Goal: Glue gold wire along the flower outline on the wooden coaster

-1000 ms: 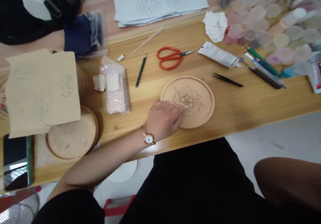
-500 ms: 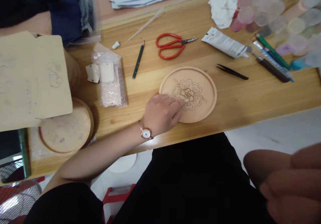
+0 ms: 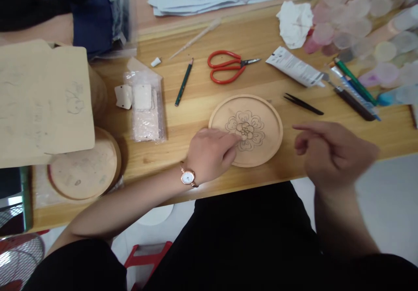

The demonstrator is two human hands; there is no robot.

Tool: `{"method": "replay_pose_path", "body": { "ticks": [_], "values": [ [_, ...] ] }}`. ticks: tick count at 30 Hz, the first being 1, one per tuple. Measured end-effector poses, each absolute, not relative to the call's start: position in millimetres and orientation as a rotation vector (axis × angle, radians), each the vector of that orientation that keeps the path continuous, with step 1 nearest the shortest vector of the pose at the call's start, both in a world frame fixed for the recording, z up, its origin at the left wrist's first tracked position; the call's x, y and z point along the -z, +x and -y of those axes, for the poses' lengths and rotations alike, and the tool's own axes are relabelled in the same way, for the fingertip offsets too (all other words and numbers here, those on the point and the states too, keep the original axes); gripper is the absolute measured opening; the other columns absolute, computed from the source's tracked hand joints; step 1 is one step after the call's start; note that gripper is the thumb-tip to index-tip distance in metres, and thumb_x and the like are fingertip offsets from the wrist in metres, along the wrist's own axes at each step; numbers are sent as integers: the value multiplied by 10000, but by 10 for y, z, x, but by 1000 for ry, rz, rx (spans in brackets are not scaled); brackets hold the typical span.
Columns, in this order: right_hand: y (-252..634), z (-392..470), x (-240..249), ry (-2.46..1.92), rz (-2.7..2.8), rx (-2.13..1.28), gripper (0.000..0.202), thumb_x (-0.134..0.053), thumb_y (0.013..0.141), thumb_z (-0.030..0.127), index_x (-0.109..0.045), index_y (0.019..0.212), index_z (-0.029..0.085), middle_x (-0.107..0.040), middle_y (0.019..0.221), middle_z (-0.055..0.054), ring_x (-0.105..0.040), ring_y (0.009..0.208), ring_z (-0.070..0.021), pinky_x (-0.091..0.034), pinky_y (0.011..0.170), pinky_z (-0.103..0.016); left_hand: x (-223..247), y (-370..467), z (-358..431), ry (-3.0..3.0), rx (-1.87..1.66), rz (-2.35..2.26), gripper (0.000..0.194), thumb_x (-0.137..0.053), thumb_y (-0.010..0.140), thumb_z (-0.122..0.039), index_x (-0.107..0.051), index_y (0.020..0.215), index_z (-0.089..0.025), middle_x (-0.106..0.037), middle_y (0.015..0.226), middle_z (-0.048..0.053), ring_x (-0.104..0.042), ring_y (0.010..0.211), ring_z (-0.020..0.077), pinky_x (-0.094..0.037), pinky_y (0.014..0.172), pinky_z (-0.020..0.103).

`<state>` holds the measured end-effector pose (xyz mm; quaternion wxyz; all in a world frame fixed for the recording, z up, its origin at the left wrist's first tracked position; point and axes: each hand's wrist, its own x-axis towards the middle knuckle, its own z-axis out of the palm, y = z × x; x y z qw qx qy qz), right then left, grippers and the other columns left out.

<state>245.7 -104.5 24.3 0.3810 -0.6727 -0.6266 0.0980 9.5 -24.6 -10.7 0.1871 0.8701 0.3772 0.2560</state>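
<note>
A round wooden plate (image 3: 270,147) with a raised rim lies near the table's front edge. It bears a drawn flower outline, with a smaller brownish flower (image 3: 244,131) at its centre. My left hand (image 3: 214,152), with a watch on the wrist, rests over the plate's left rim. Its fingers are closed together and the tips reach the central flower; what they hold, if anything, is hidden. Right of the plate, my right hand (image 3: 336,152) is raised with the index finger stretched towards the plate and the other fingers bent. I see nothing in it.
Red-handled scissors (image 3: 228,67), a pencil (image 3: 184,82), black tweezers (image 3: 303,104) and a white tube (image 3: 295,67) lie around the plate. Bottles (image 3: 355,25) crowd the back right. Left are plastic-wrapped pieces (image 3: 146,121), a round wooden dish (image 3: 85,169) and a tan board (image 3: 42,104).
My right hand has come up from the lower right to beside the plate, with its index finger extended. My left hand stays at the flower. The view has shifted slightly.
</note>
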Motion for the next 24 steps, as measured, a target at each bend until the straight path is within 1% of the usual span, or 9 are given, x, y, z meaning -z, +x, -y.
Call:
{"method": "replay_pose_path", "body": {
  "ticks": [2, 5, 8, 10, 12, 15, 18, 21, 24],
  "values": [
    [2417, 677, 38, -1638, 1574, -251, 251, -492, 857, 147, -733, 889, 210, -599, 580, 42, -550, 495, -82, -432, 520, -232, 89, 99, 245, 2407, -702, -1075, 224, -492, 903, -180, -695, 991, -216, -741, 817, -17, -669, 723, 151, -463, 676, 286],
    [2421, 531, 247, -1577, 1493, -269, 263, -479, 832, 129, -722, 890, 211, -576, 558, 55, -521, 457, -82, -431, 503, -235, 56, 104, 240, 2346, -690, -1116, 232, -496, 892, -171, -682, 1028, -198, -719, 770, -16, -643, 662, 133, -463, 664, 276],
    [2443, 595, 225, -1597, 1438, -346, 285, -456, 819, 118, -714, 894, 216, -566, 553, 54, -519, 464, -89, -449, 515, -242, 32, 107, 244, 2311, -704, -1147, 266, -500, 890, -171, -635, 1119, -161, -632, 639, -43, -577, 568, 111, -447, 613, 253],
    [2453, 625, 182, -1645, 1437, -410, 288, -444, 825, 142, -713, 891, 219, -573, 556, 47, -527, 477, -99, -470, 543, -257, 27, 109, 251, 2315, -711, -1152, 292, -500, 896, -176, -597, 1171, -155, -585, 601, -64, -557, 554, 102, -437, 594, 235],
    [2460, 625, 160, -1683, 1436, -452, 294, -432, 835, 177, -716, 900, 222, -584, 560, 36, -534, 483, -110, -483, 557, -272, 22, 112, 253, 2352, -701, -1166, 306, -492, 910, -197, -565, 1205, -161, -574, 598, -68, -551, 554, 98, -431, 585, 225],
    [2469, 606, 161, -1725, 1493, -462, 296, -433, 844, 233, -720, 918, 226, -612, 576, 25, -558, 503, -123, -497, 573, -279, -19, 105, 223, 2464, -642, -1184, 319, -464, 933, -232, -532, 1237, -161, -608, 640, -46, -557, 570, 109, -426, 580, 233],
    [2475, 601, 159, -1754, 1587, -435, 307, -429, 867, 273, -718, 957, 221, -639, 614, 12, -592, 555, -136, -496, 604, -286, -120, 69, 175, 2620, -574, -1268, 337, -433, 945, -250, -533, 1250, -148, -644, 728, 5, -588, 649, 150, -433, 608, 276],
    [2474, 605, 140, -1758, 1648, -406, 291, -473, 870, 298, -709, 1016, 211, -631, 610, 13, -557, 513, -131, -459, 550, -277, -224, 35, 201, 2658, -511, -1465, 333, -431, 944, -293, -587, 1186, -127, -643, 832, 72, -590, 766, 213, -442, 651, 333],
    [2471, 600, 119, -1737, 1662, -395, 271, -515, 853, 296, -705, 1019, 197, -636, 619, 12, -531, 489, -123, -446, 531, -271, -249, 86, 355, 2589, -569, -1618, 293, -458, 936, -301, -627, 1111, -138, -621, 915, 105, -563, 834, 242, -448, 691, 367]
  ]
}}
